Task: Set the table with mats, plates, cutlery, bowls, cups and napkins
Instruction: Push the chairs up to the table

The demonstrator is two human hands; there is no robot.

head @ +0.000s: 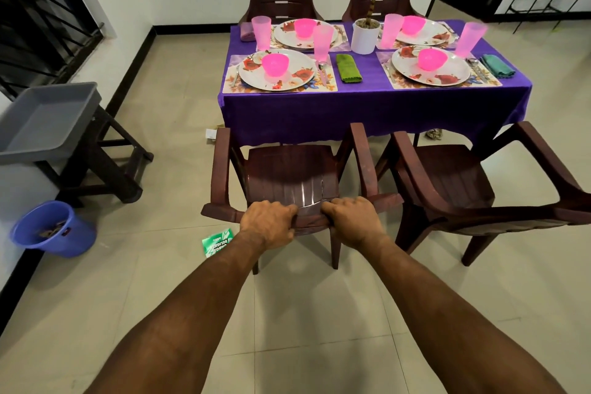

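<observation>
A table under a purple cloth [367, 105] carries several floral mats, each with a flowered plate [277, 70] and a pink bowl [275, 63] on it. Tall pink cups [323, 41] stand beside the plates. Cutlery [322, 71] lies next to them. A green napkin [348, 67] and a teal napkin [499, 65] lie on the near side. My left hand [267, 225] and my right hand [353, 221] both grip the top of the backrest of a brown plastic chair [287, 176] at the near left of the table.
A second brown chair [463, 182] stands to the right, two more behind the table. A white potted plant [366, 35] sits mid-table. A grey tub [44, 118] on a dark stool and a blue bucket [52, 229] stand at the left; a green packet [217, 241] lies on the floor.
</observation>
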